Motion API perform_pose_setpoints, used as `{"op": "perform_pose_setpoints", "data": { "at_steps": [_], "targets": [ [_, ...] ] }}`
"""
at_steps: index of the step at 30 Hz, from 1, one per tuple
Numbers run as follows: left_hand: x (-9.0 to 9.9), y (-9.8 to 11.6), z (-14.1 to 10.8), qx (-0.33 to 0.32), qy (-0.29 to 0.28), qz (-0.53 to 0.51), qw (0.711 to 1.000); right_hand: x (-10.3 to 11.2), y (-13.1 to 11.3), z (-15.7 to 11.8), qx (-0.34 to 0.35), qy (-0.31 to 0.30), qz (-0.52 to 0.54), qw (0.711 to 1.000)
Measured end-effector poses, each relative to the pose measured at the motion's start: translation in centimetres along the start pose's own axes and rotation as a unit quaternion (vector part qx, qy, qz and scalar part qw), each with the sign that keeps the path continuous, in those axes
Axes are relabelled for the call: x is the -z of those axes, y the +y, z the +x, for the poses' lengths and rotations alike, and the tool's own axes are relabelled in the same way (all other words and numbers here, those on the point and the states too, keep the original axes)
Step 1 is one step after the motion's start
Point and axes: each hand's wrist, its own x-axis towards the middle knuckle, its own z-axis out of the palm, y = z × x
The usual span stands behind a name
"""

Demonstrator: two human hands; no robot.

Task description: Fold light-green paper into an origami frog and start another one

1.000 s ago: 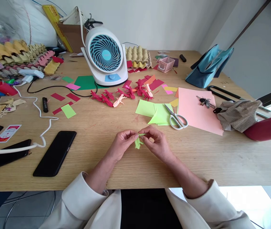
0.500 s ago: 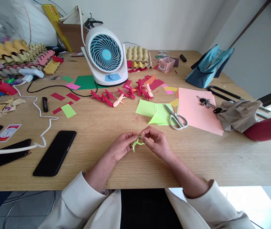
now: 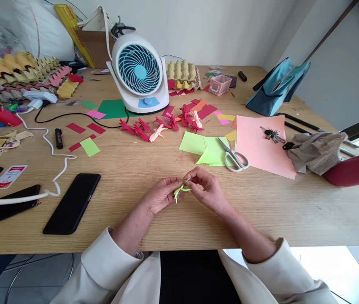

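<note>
A small folded light-green paper piece [image 3: 180, 190] hangs just above the wooden table [image 3: 128, 177] near its front edge. My left hand [image 3: 159, 195] pinches its left side and my right hand [image 3: 207, 189] pinches its right side with thumb and forefinger. Further back lie light-green paper sheets [image 3: 203, 148] with white-handled scissors [image 3: 234, 156] resting on them. A row of red and pale pink folded paper figures [image 3: 160, 125] lies in front of the fan.
A white and blue desk fan [image 3: 139, 76] stands at the back centre. A black phone [image 3: 72, 203] lies at the left, beside a white cable [image 3: 52, 156]. A pink sheet [image 3: 260, 145] with keys, a blue bag [image 3: 276, 88] and a red object [image 3: 354, 169] are at the right.
The green piece has been turned and pulled out between my fingertips, from hanging downward to lying more level. Both hands have stayed in place.
</note>
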Motion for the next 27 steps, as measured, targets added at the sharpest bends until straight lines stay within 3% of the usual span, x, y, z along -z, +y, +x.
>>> {"op": "perform_pose_setpoints", "data": {
  "at_steps": [7,13,17,22,27],
  "targets": [
    [0.2,-0.2,0.1,-0.010,0.015,0.015,1.000,0.0,0.0,0.0,0.000,0.000,0.000,1.000],
    [-0.2,-0.1,-0.3,-0.097,0.048,0.114,0.988,-0.1,0.1,0.1,-0.013,0.007,0.018,1.000],
    [-0.9,0.1,-0.6,-0.187,0.063,0.207,0.958,-0.1,0.2,0.4,-0.033,0.010,0.091,0.995],
    [-1.0,0.1,-0.6,-0.236,0.085,0.302,0.920,0.3,0.4,0.7,-0.078,-0.014,0.145,0.986],
    [-0.9,0.0,-0.6,-0.275,0.110,0.357,0.886,0.1,0.6,0.4,-0.044,0.008,0.067,0.997]
  ]
}}
